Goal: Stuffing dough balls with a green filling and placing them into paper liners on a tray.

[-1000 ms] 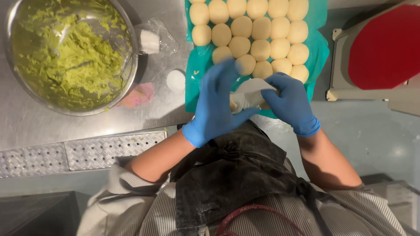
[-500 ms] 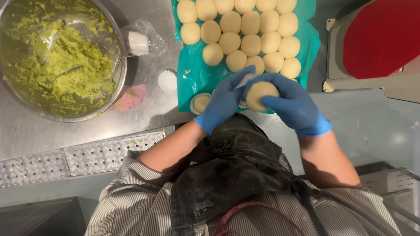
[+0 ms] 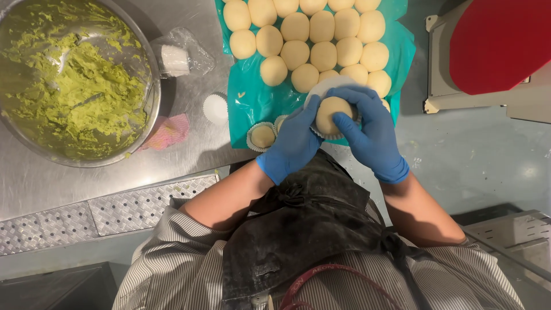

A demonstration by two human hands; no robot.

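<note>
Both my hands wear blue gloves. My left hand (image 3: 295, 140) and my right hand (image 3: 370, 132) together cup one pale dough ball (image 3: 330, 112) that sits in a white paper cup, held just above the near edge of a teal sheet (image 3: 252, 100). Several more pale dough balls (image 3: 313, 34) lie in rows on that sheet beyond my hands. Another dough ball in a paper cup (image 3: 262, 136) rests on the sheet just left of my left hand.
A large metal bowl (image 3: 154, 97) of green paste stands at the left on the steel counter. A stack of white paper cups in a plastic bag (image 3: 175, 60), a loose empty cup (image 3: 216, 108) and a pink cloth (image 3: 169, 131) lie between. A red-topped machine (image 3: 493, 46) stands right.
The dough ball has settled into the white paper cup between my hands, and my fingers have closed around it. My view has shifted slightly.
</note>
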